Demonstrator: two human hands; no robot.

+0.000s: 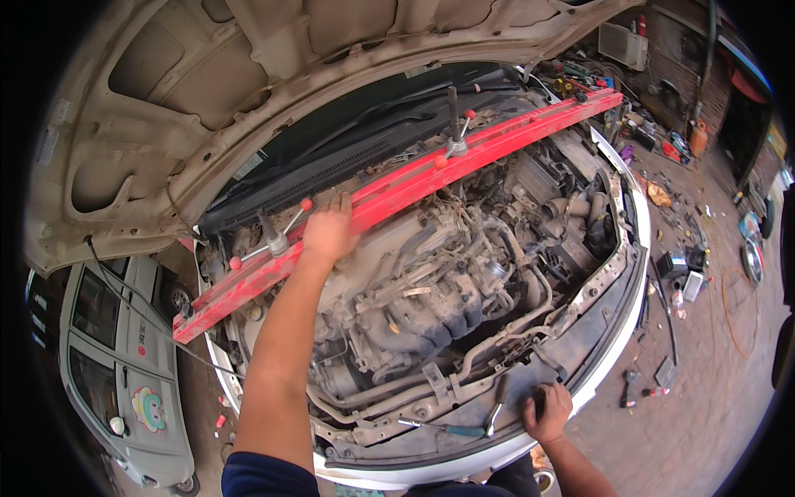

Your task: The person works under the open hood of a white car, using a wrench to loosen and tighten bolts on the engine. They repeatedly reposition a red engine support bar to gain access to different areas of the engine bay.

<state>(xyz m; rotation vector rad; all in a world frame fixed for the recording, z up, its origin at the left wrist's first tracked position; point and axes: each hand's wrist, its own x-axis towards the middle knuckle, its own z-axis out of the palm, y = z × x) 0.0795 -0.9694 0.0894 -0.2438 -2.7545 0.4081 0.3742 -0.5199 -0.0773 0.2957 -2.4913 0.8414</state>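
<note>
A long red engine support bar (389,199) lies slantwise across the engine bay of a white car. My left hand (331,228) reaches over its middle-left part, fingers curled across the top. Two threaded clamps with red-knobbed handles stand on the bar, the left clamp (277,242) beside my left hand and the right clamp (455,147) farther along. At the front edge of the bay, my right hand (548,412) is curled against the dark front panel (517,410); what its fingers close on is hidden. Just left of it lies a ratchet wrench (494,414) and a teal-handled tool (464,430).
The raised hood (190,99) hangs over the far side. Below the bar lies the dusty engine (422,306) with hoses and pipes. A grey van (132,381) stands at the left. Tools and parts, including a cordless tool (629,388), lie on the paved floor at the right.
</note>
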